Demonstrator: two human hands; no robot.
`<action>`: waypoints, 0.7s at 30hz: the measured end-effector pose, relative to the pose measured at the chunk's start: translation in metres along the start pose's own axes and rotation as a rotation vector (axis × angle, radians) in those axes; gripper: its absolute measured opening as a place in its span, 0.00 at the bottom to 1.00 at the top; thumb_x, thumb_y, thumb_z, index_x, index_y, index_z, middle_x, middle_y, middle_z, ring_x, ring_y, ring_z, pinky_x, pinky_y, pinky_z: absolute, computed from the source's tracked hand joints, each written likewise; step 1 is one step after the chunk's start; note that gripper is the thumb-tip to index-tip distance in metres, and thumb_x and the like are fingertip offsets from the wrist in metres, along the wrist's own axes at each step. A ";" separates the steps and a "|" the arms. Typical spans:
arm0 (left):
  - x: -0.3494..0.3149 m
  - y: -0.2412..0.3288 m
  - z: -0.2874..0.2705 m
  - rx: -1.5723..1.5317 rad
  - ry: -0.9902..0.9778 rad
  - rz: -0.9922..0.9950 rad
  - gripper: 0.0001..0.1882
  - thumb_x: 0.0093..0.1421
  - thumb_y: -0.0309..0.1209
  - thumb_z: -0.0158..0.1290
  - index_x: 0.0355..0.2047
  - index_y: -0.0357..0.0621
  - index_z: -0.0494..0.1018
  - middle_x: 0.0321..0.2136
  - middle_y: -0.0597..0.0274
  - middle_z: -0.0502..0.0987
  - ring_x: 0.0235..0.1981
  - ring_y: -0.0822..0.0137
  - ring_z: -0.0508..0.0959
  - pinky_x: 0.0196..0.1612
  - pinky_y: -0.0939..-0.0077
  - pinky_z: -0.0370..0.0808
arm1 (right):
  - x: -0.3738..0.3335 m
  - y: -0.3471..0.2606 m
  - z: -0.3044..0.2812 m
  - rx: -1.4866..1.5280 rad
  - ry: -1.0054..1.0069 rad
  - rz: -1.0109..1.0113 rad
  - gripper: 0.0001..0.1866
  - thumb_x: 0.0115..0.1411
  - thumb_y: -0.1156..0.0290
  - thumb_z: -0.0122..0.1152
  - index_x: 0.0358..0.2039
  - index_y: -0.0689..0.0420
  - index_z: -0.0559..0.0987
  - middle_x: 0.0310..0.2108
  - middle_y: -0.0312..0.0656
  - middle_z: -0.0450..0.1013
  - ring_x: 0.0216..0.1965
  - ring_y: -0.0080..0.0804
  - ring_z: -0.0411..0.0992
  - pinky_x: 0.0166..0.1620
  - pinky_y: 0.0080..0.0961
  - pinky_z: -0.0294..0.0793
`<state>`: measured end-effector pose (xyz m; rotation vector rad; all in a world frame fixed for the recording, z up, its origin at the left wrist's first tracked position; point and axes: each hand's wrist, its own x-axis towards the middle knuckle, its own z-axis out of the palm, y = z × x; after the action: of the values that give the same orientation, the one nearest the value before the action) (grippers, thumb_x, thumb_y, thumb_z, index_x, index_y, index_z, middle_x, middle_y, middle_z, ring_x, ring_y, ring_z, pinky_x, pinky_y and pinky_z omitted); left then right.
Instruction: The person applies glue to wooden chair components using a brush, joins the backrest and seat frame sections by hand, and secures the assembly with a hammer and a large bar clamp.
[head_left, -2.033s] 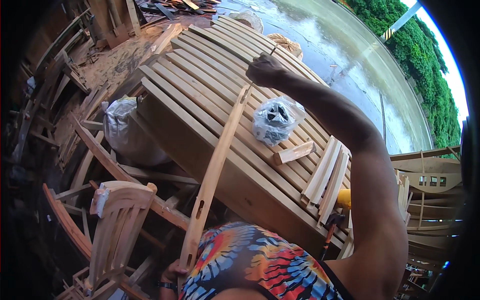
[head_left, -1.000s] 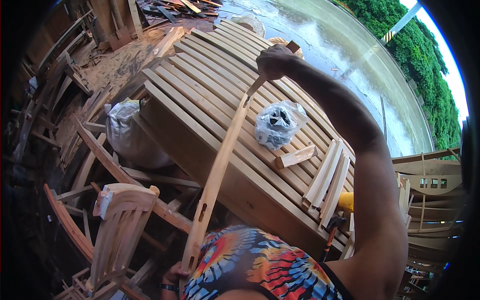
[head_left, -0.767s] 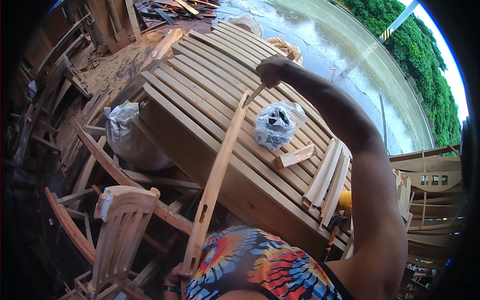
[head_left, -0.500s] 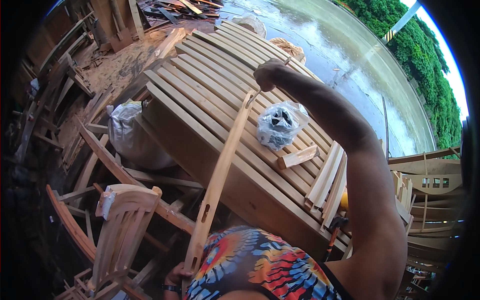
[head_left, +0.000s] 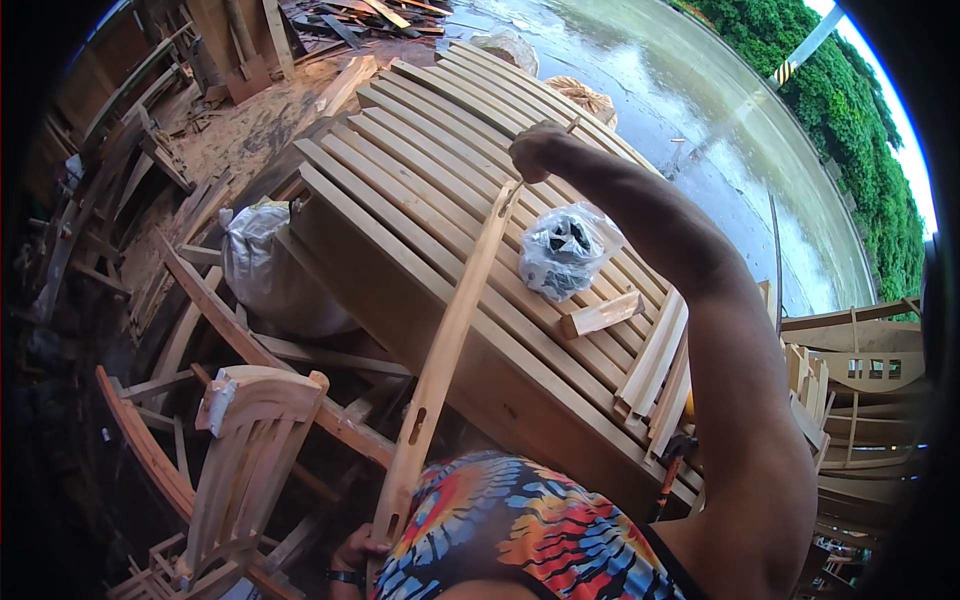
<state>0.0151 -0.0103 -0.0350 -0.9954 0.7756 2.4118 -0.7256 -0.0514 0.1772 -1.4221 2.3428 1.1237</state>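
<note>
A long, slightly curved wooden chair leg (head_left: 452, 325) with slots cut in it slants from my body across the edge of a slatted wooden bench top. At its near end my left hand (head_left: 358, 552) is closed around it, low beside my shirt and partly hidden. My right hand (head_left: 537, 152), arm stretched out, is closed in a fist around a thin chisel (head_left: 574, 124). The chisel's handle end pokes out above the fist, and its narrow metal part points down at the slot in the leg's far end. How deep the tip sits is hard to see.
On the slats (head_left: 400, 165) lie a clear plastic bag (head_left: 568, 250) with dark contents, a short wood block (head_left: 602, 314) and several loose strips (head_left: 650, 365). A hammer (head_left: 676, 465) rests by the near right edge. Left stand a chair frame (head_left: 262, 400) and a white sack (head_left: 265, 260).
The view has shifted slightly, moving the scene a little to the right. The chisel's metal part shows less at the far slot; both hands keep their grips.
</note>
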 end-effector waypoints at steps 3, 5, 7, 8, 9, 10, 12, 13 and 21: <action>0.001 -0.006 -0.006 -0.028 -0.004 -0.008 0.34 0.47 0.36 0.63 0.52 0.26 0.73 0.42 0.53 0.82 0.40 0.63 0.83 0.46 0.71 0.79 | -0.007 0.006 -0.003 0.021 0.007 0.020 0.14 0.46 0.69 0.63 0.35 0.50 0.88 0.36 0.40 0.83 0.38 0.40 0.82 0.37 0.39 0.79; 0.000 0.001 -0.001 -0.025 -0.011 -0.011 0.34 0.47 0.36 0.63 0.52 0.26 0.73 0.43 0.53 0.82 0.40 0.62 0.83 0.47 0.71 0.78 | -0.014 0.008 -0.002 0.014 0.040 0.019 0.13 0.46 0.69 0.63 0.34 0.50 0.88 0.35 0.41 0.83 0.38 0.40 0.82 0.37 0.38 0.79; -0.001 0.003 0.000 -0.020 -0.020 -0.013 0.35 0.47 0.36 0.63 0.53 0.26 0.73 0.44 0.53 0.82 0.41 0.62 0.83 0.48 0.70 0.78 | -0.018 0.007 -0.003 0.026 0.046 0.006 0.13 0.46 0.69 0.63 0.34 0.51 0.88 0.35 0.41 0.83 0.38 0.40 0.82 0.36 0.39 0.79; -0.001 0.002 -0.001 -0.015 -0.021 -0.005 0.35 0.47 0.37 0.63 0.53 0.25 0.73 0.44 0.52 0.82 0.41 0.61 0.83 0.49 0.71 0.78 | -0.018 0.006 -0.003 0.037 0.054 -0.009 0.13 0.46 0.69 0.63 0.33 0.52 0.88 0.35 0.42 0.83 0.38 0.41 0.82 0.36 0.39 0.79; -0.001 0.002 -0.001 -0.010 -0.022 0.003 0.35 0.47 0.37 0.63 0.53 0.25 0.73 0.45 0.52 0.82 0.41 0.61 0.83 0.50 0.71 0.77 | -0.019 0.004 -0.004 0.039 0.053 -0.004 0.13 0.46 0.69 0.63 0.33 0.52 0.88 0.35 0.42 0.83 0.38 0.41 0.82 0.36 0.39 0.79; -0.001 0.004 0.000 -0.003 -0.023 0.000 0.35 0.47 0.37 0.63 0.53 0.25 0.73 0.45 0.52 0.82 0.41 0.61 0.83 0.50 0.71 0.77 | -0.018 0.000 -0.005 0.044 0.044 -0.008 0.13 0.47 0.69 0.63 0.33 0.53 0.88 0.35 0.43 0.83 0.38 0.41 0.82 0.36 0.39 0.79; -0.003 0.008 0.003 0.025 0.009 -0.027 0.35 0.46 0.37 0.63 0.52 0.25 0.74 0.47 0.51 0.81 0.43 0.61 0.83 0.53 0.73 0.76 | -0.020 -0.002 -0.002 0.056 0.033 -0.005 0.13 0.47 0.69 0.62 0.33 0.53 0.88 0.35 0.44 0.83 0.38 0.42 0.82 0.37 0.39 0.79; -0.003 0.005 -0.001 0.030 0.011 -0.027 0.35 0.46 0.37 0.63 0.52 0.25 0.74 0.47 0.51 0.81 0.43 0.61 0.83 0.53 0.73 0.76 | -0.025 -0.003 -0.006 0.070 0.047 -0.019 0.13 0.47 0.68 0.62 0.33 0.54 0.88 0.34 0.45 0.83 0.38 0.43 0.82 0.37 0.39 0.79; 0.004 0.025 -0.015 0.112 0.002 -0.010 0.41 0.49 0.41 0.61 0.61 0.28 0.67 0.39 0.50 0.81 0.36 0.56 0.83 0.44 0.63 0.80 | -0.120 0.062 -0.015 0.211 0.213 0.179 0.10 0.48 0.67 0.61 0.29 0.54 0.86 0.30 0.45 0.82 0.35 0.44 0.81 0.38 0.41 0.79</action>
<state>0.0064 -0.0382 -0.0388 -0.9560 0.8936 2.3312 -0.7101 0.0362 0.2795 -1.3370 2.6884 0.7643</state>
